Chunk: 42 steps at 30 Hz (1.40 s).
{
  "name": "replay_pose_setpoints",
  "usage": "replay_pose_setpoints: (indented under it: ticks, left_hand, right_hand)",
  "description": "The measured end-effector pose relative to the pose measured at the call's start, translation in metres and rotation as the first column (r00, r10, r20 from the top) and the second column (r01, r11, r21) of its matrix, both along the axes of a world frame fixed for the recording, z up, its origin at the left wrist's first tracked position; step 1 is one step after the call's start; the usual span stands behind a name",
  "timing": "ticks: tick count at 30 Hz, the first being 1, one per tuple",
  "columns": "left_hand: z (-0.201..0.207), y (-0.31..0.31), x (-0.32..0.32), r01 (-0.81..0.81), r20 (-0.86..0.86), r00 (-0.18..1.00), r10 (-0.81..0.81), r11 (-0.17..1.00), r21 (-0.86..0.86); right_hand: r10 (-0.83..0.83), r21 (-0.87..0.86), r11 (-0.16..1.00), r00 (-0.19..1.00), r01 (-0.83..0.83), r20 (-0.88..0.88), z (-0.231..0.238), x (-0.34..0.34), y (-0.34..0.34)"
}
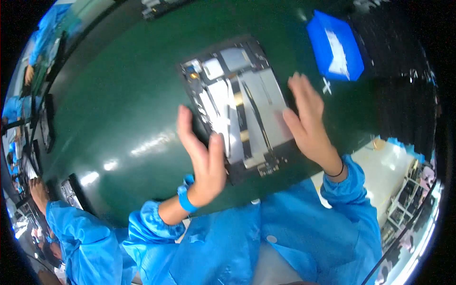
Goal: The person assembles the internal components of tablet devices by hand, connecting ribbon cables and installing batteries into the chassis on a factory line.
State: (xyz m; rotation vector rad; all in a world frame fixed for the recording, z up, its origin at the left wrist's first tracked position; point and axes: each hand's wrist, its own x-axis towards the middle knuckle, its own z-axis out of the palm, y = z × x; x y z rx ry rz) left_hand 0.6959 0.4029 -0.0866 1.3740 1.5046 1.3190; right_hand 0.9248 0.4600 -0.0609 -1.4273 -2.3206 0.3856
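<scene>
An opened tablet (273,102) lies on the green work surface in front of me, its inner side up. Silver battery plates, dark ribbon cables and small circuit parts show inside its black frame. My left hand (206,161) is at the tablet's lower left edge, thumb and fingers apart; whether it touches the edge I cannot tell. To the right of the tablet is my right hand (308,118), blurred a little, with its thumb near the right edge and its fingers stretched out. Neither hand holds anything. A blue wrist strap (185,198) circles my left wrist.
A blue bin (335,47) with a white label stands at the far right, a small white cross mark (327,86) beside it. Another device (72,192) lies at the left near a co-worker's hand (39,192). More devices line the table's left edge.
</scene>
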Motion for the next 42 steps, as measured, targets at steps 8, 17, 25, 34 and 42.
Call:
replay_pose_setpoints:
  ticks: [8,17,25,34,42]
  left_hand:
    - [0.005,0.022,-0.015,-0.125,0.197,0.979,0.049,0.912,0.390]
    - [-0.031,0.030,-0.023,0.472,-0.471,0.874,-0.119,0.444,0.762]
    - [-0.005,0.047,-0.025,0.030,-0.158,0.987,0.027,0.936,0.351]
    - [-0.001,0.050,-0.025,0.106,-0.191,0.980,-0.056,0.958,0.265]
    - [-0.036,0.057,-0.038,-0.017,-0.054,0.998,0.027,0.985,0.174]
  right_hand:
    - [-0.221,-0.388,0.902,0.566,-0.191,-0.794,0.000,-0.050,0.033]
    - [-0.265,-0.458,0.846,0.529,-0.274,-0.806,-0.017,-0.296,0.203]
    - [0.293,0.253,0.926,0.956,-0.279,-0.019,0.015,-0.306,0.344]
    - [0.329,-0.488,0.863,0.876,-0.128,0.353,0.031,-0.190,0.413]
    - [0.365,-0.260,0.888,0.925,-0.379,-0.104,0.067,-0.160,0.366]
